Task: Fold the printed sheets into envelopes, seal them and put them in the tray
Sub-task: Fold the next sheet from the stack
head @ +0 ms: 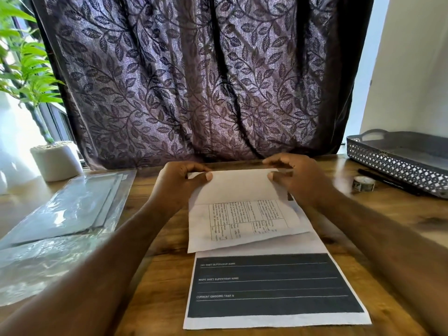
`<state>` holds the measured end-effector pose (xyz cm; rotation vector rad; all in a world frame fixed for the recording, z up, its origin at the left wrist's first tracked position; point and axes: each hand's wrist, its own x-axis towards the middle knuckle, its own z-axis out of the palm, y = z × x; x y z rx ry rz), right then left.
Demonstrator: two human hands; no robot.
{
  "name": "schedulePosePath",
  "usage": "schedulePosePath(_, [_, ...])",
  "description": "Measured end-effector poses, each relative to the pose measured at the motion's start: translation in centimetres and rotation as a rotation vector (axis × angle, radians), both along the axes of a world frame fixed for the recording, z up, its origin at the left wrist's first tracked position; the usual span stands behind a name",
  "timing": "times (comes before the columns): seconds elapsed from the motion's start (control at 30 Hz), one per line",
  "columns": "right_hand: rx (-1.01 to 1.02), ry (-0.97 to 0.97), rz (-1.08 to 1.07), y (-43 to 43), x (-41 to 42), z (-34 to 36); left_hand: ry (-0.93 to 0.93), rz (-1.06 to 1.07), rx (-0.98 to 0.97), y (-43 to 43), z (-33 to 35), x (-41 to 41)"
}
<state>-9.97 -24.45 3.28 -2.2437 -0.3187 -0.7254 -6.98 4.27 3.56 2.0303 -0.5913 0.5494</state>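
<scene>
- At the desk's far left corner stands a potted plant in a pale round pot.
- Along the left edge lie clear plastic sleeves, overlapping one another.
- Your left hand pinches the far left corner of the folded sheet, thumb on top.
- The folded sheet sits mid-desk between your hands, its far part turned blank side up and a printed table showing on the part nearer you.
- Its near edge overlaps a second printed sheet, a form with a dark block, which lies flat towards the near edge.
- Your right hand pinches the folded sheet's far right corner, thumb on top.
- A roll of tape and a black pen lie just beside the tray.
- The grey lattice tray stands at the far right corner, well apart from both sheets.
</scene>
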Motion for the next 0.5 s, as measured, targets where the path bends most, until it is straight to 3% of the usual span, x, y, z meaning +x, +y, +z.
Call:
schedulePosePath(0.07, [-0.215,-0.081,-0.023,1.3,-0.1,0.4,-0.07,0.066,0.101,-0.5,0.2,-0.5])
schedulePosePath(0.27, [-0.445,-0.09,0.096,6.5,-0.5,1.1,-0.196,0.038,0.196,-1.7,0.3,-1.5])
schedulePosePath(0.5, [-0.449,0.005,0.136,4.2,-0.5,2.3,-0.134,-0.018,0.116,-1.5,0.9,-1.1])
